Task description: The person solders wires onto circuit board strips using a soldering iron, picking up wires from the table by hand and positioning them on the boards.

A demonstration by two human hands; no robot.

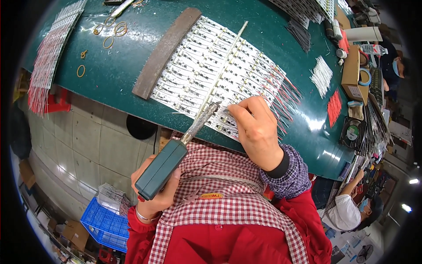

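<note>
My left hand [167,185] is wrapped round the dark green body of a soldering gun [163,166]. Its worn metal tip points up and right over the near edge of a white circuit-board panel [189,75]. Rows of small dark parts and short wires cover that panel. Just right of the tip, my right hand [259,127] is closed in a pinch above the panel's near right corner. What sits between its fingertips is too small to make out. Red and white wires [281,94] fan out from the panel's right side.
A brown bar [169,50] lies along the panel's left edge, and a thin pale strip [222,72] crosses the panel. White wires [321,75] and red wires [334,108] lie in piles at right. Wired panels [55,48] overhang the table at left. Rubber bands [108,42] lie nearby.
</note>
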